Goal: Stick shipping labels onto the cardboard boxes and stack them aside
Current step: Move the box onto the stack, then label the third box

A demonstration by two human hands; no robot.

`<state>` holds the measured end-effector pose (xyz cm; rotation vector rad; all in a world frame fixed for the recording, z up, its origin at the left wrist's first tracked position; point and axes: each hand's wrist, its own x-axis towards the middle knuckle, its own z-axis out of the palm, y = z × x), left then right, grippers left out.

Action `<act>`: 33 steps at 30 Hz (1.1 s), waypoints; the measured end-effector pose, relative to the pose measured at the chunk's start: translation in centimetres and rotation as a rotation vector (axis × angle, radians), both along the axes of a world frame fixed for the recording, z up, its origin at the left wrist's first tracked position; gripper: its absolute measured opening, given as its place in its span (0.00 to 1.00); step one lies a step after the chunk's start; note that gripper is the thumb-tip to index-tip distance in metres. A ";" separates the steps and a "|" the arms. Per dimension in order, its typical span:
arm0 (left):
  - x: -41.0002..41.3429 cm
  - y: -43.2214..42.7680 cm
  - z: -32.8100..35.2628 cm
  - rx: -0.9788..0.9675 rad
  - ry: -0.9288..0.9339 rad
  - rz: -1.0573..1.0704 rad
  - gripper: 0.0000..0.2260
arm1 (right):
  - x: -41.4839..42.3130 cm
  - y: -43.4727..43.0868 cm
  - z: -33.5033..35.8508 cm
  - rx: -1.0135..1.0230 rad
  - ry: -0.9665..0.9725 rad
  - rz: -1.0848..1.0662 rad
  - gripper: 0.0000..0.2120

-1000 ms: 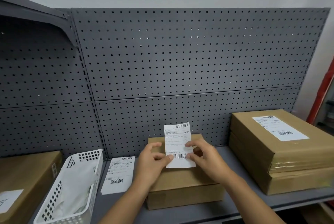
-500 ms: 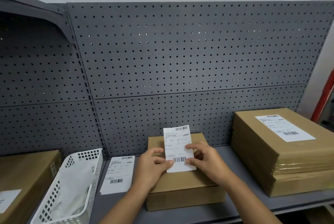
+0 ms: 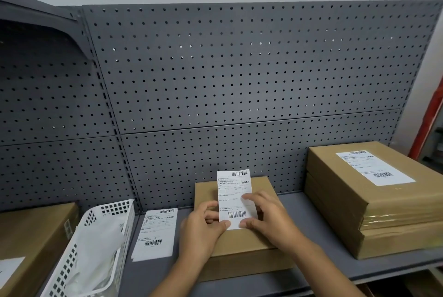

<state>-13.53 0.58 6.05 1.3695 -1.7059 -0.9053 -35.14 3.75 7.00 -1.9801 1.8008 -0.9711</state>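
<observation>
A white shipping label (image 3: pixel 235 191) with barcodes at top and bottom stands tilted up over a small cardboard box (image 3: pixel 239 239) on the grey shelf. My left hand (image 3: pixel 202 229) pinches the label's lower left corner. My right hand (image 3: pixel 268 217) holds its right edge and lower right corner. The label's lower end is close to the box top; whether it touches I cannot tell. To the right, two larger cardboard boxes (image 3: pixel 374 201) are stacked, and the top one carries a stuck label (image 3: pixel 375 168).
Another loose label (image 3: pixel 155 233) lies flat on the shelf (image 3: pixel 318 220) left of the small box. A white lattice basket (image 3: pixel 96 244) with white paper stands further left, beside a cardboard box (image 3: pixel 31 244). A grey pegboard (image 3: pixel 239 81) backs the shelf.
Both hands have lowered the label slightly toward the top of the small box. My view has shifted a little; nothing else on the shelf has moved.
</observation>
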 end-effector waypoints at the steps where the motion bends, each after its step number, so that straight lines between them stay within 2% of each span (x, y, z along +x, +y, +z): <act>1: -0.1 0.0 -0.2 -0.005 0.010 0.004 0.21 | -0.1 -0.1 -0.2 -0.009 0.038 -0.011 0.34; 7: 0.0 -0.5 -0.4 -0.005 0.047 0.002 0.22 | -0.1 -0.3 -0.4 0.032 0.057 0.014 0.36; 11: 0.2 -0.9 -0.1 0.040 0.047 -0.011 0.21 | -0.7 -1.0 -0.2 0.128 -0.023 0.026 0.38; 15: -0.1 -1.6 0.3 0.081 0.065 -0.006 0.18 | -1.1 -1.0 0.5 0.195 -0.218 0.067 0.36; 18: -0.4 -2.4 1.1 0.083 0.062 0.008 0.17 | -0.7 -1.3 0.6 0.201 -0.290 0.054 0.34; 21: -0.7 -3.1 1.5 0.059 0.016 0.032 0.16 | -0.1 -1.3 0.5 0.181 -0.314 0.013 0.42; 23: -0.8 -3.3 1.4 0.042 -0.004 0.038 0.15 | 0.0 -1.3 0.1 0.176 -0.299 0.002 0.48; 25: -0.8 -3.2 1.0 0.013 -0.042 0.038 0.15 | -0.1 -1.5 -0.3 0.173 -0.274 0.001 0.49; 30: -0.8 -2.8 0.1 -0.081 -0.105 0.027 0.17 | -0.3 -1.8 -0.9 0.133 -0.014 -0.088 0.42; 33: -0.9 -2.6 0.2 -0.137 -0.158 0.045 0.20 | 0.0 -1.6 -0.5 0.117 0.053 -0.085 0.38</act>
